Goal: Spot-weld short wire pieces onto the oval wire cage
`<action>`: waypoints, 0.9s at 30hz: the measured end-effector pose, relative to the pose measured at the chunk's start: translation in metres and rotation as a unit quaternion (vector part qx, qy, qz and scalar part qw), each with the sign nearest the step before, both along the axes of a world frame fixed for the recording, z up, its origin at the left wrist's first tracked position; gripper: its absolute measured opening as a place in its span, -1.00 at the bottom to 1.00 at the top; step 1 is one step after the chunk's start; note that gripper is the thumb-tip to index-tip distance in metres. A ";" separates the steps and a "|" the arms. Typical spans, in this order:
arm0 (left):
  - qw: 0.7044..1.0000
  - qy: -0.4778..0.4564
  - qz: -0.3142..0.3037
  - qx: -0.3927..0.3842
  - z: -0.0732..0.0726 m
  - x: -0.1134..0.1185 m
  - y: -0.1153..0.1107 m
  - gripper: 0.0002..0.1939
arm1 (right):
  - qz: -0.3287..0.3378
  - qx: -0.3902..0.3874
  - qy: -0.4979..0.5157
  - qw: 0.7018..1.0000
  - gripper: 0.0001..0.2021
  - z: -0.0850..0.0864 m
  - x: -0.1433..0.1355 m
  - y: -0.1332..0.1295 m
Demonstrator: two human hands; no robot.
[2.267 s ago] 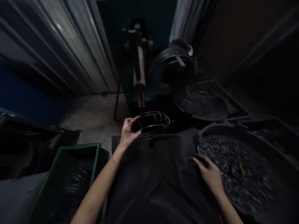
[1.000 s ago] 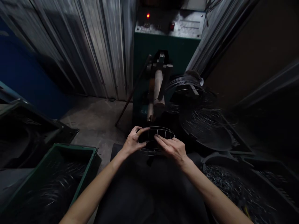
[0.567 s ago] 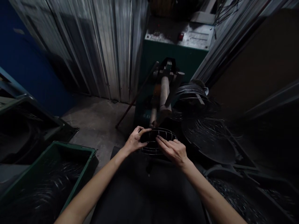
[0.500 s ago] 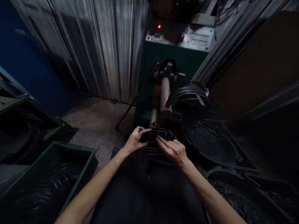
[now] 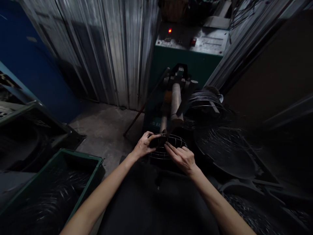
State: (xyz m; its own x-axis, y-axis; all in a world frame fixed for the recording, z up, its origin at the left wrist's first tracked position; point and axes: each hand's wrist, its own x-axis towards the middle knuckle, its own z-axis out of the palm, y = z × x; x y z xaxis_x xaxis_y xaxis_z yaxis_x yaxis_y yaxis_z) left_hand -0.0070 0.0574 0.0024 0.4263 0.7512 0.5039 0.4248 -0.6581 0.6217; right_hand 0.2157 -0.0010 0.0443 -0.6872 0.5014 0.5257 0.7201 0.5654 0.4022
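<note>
Both hands are at a round wire basket, a cage of thin bent wires, in the lower middle of the view. My left hand grips its left side, thumb and fingers around the rim. My right hand is closed at the near right side, fingertips pressed together at the wires; exactly what they pinch is too dark to make out. Just beyond the basket are the metal arms of a green machine resembling a spot welder. The lower arm's tip meets the basket's far rim, though contact is unclear.
A red lamp glows on the machine's panel. Wire bundles hang right of the arms, above a dark round tray. A tub of small metal pieces stands lower right. At left is a green crate holding dark wire parts.
The whole scene has shifted slightly right and down as my head moved. The basket sits slightly closer to the lower arm's tip; both hands keep their hold.
</note>
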 end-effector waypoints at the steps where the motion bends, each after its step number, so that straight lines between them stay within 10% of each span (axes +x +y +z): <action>1: 1.000 0.000 0.002 0.000 0.000 0.000 0.001 -0.31 | 0.003 0.010 -0.004 1.000 -0.67 0.000 0.000 0.000; 10: 1.000 -0.002 -0.011 0.001 -0.011 -0.014 -0.004 -0.24 | 0.013 0.050 0.047 0.998 -0.67 -0.002 -0.008 0.003; 14: 0.996 -0.055 0.052 -0.051 -0.029 -0.022 -0.005 -0.20 | -0.052 -0.026 0.147 0.987 -0.66 -0.005 0.018 -0.045; 17: 0.994 -0.067 0.064 -0.057 -0.035 -0.022 -0.008 -0.30 | -0.241 -0.133 0.285 0.918 -0.66 -0.031 0.078 -0.116; 20: 0.994 -0.076 0.047 -0.055 -0.033 -0.020 -0.019 -0.34 | -0.531 -0.248 0.277 0.762 -0.60 -0.070 0.150 -0.183; 23: 0.995 -0.066 0.020 -0.074 -0.027 -0.019 -0.041 -0.34 | -0.573 -0.412 0.211 0.676 -0.75 -0.104 0.183 -0.225; 27: 0.987 -0.052 -0.019 -0.149 -0.024 -0.014 -0.077 -0.29 | -0.557 -0.459 0.207 0.660 -0.83 -0.116 0.162 -0.250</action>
State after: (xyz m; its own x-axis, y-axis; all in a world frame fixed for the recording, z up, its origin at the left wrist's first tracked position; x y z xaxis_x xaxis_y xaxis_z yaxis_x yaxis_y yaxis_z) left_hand -0.0215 -0.0196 -0.0219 0.4149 0.8573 0.3047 0.3268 -0.4529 0.8295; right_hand 0.3776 -0.2507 -0.0716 0.4849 0.8121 -0.3245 0.8350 -0.5402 -0.1042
